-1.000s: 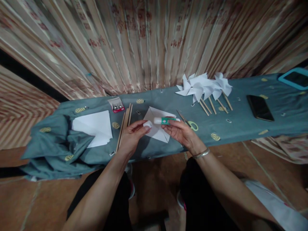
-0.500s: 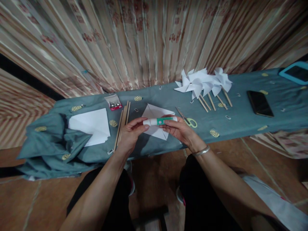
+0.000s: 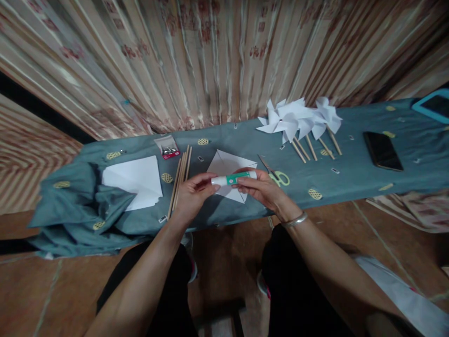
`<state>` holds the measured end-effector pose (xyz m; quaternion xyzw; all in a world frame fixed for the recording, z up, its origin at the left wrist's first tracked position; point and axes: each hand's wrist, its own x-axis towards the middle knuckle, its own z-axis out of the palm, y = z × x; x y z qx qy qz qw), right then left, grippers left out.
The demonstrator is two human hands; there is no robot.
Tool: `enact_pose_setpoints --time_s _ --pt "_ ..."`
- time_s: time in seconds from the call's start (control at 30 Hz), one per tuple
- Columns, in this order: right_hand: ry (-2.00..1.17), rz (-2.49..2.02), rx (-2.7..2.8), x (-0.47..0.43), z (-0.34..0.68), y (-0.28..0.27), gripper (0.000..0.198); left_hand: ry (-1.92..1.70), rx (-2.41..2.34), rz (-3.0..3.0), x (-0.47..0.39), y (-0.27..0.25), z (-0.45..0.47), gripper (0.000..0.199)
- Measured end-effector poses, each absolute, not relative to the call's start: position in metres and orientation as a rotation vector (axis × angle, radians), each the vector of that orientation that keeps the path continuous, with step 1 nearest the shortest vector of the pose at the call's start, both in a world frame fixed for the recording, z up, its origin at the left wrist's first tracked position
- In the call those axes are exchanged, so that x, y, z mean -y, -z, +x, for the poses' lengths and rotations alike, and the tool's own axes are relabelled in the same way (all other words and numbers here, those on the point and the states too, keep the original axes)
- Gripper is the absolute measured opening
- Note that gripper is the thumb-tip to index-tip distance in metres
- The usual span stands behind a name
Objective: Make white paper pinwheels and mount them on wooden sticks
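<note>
A white and green glue stick [image 3: 231,179] is held level between my two hands, above the table. My right hand [image 3: 261,187] is closed round its right part. At the left end, the thumb and fingers of my left hand [image 3: 192,191] pinch the white tip. Beneath the glue stick lies a square of white paper [image 3: 229,161] with lines running in from its corners, partly covered by my hands. Green-handled scissors [image 3: 278,178] rest just beyond my right hand. Thin wooden sticks [image 3: 179,180] lie beside my left hand.
A stack of white paper [image 3: 135,180] lies at the left by bunched tablecloth [image 3: 70,206]. An opened small red box [image 3: 170,152] holds shiny metal pieces. Several paper pinwheels [image 3: 298,119] on sticks lie at the back right, near a black phone [image 3: 382,150] and a blue-framed device [image 3: 433,105].
The glue stick stays in both hands, with its left end slightly farther right and more hidden by my left fingers. The whole view has shifted slightly.
</note>
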<state>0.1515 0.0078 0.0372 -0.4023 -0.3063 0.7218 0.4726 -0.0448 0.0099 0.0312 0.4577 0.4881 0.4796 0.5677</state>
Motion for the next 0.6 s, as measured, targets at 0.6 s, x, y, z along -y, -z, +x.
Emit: enact_pose_setpoints --time_s 0.6 --pt "-1.727 -1.065 0.900 -0.006 0.133 -0.034 0.034 -1.167 -1.550 1.493 -0.013 -0.030 -0.094 0.038"
